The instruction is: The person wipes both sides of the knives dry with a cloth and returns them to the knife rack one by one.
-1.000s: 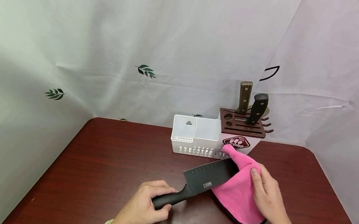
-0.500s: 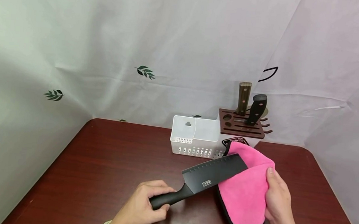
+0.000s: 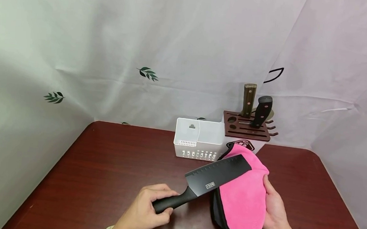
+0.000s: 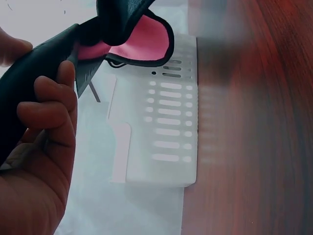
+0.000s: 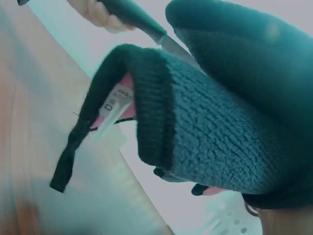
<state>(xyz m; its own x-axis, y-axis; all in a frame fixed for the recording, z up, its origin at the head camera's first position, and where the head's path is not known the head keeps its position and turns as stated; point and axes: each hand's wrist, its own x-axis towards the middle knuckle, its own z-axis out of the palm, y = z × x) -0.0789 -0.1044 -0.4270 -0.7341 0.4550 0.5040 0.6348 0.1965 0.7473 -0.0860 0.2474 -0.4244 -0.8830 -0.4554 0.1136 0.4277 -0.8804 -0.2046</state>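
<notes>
In the head view my left hand [image 3: 146, 209] grips a black cleaver [image 3: 219, 173] by its handle, thumb below and fingers over it. The blade points up and to the right, with a small white label near the handle. My right hand [image 3: 277, 215] holds a pink cloth [image 3: 244, 204] at its right edge, thumb on the pink face and the other fingers hidden behind. The cloth lies behind and beneath the outer half of the blade. Its dark grey fleecy back [image 5: 210, 122] and black border fill much of the right wrist view.
A white perforated rack [image 3: 200, 151] stands toward the back of the dark red table [image 3: 119, 166]. Its brown slotted top [image 3: 246, 131] holds a wooden-handled knife [image 3: 249, 99] and a black-handled one [image 3: 262, 111]. Hooks jut from its right side. A pale curtain [image 3: 176, 39] hangs behind.
The cloth was folded over the blade's tip, then swung right off it with my right hand. Since then both have come back left, behind the blade. My left hand and the cleaver barely moved.
</notes>
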